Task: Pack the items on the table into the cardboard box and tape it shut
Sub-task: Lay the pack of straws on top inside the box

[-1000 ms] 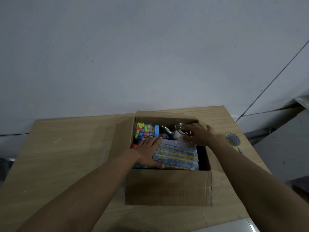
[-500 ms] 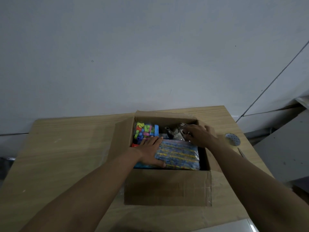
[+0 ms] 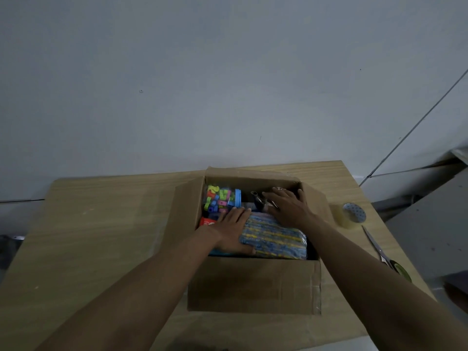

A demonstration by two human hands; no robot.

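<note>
Two hands reach into the open cardboard box (image 3: 253, 285), which stands on the wooden table (image 3: 101, 236) with its flaps folded outward. Inside, at the back left, lies a clear jar (image 3: 222, 197) filled with small coloured pieces and closed with a blue lid. A red item (image 3: 206, 221) shows just in front of it, by the left wall. A blue and yellow patterned packet (image 3: 276, 239) in shiny wrap fills the front of the box. A dark metallic thing (image 3: 257, 201) sits in the back middle, too dim to name. The left hand (image 3: 234, 230) lies flat on the packet's left part, fingers straight and together, palm down, gripping nothing. The right hand (image 3: 286, 209) lies palm down over the back right corner, fingers spread and nearly straight, with a glint of something clear beneath them; it grasps nothing that I can see. On the table to the right of the box stand a roll of clear tape (image 3: 350, 215) and, nearer, a pair of scissors (image 3: 379, 249). The box is plain brown, with clear tape along its front right edge. A second ago the right hand curled around a clear container in that corner; now it has flattened and the container is almost hidden under it. The left hand has stayed on the packet.
</note>
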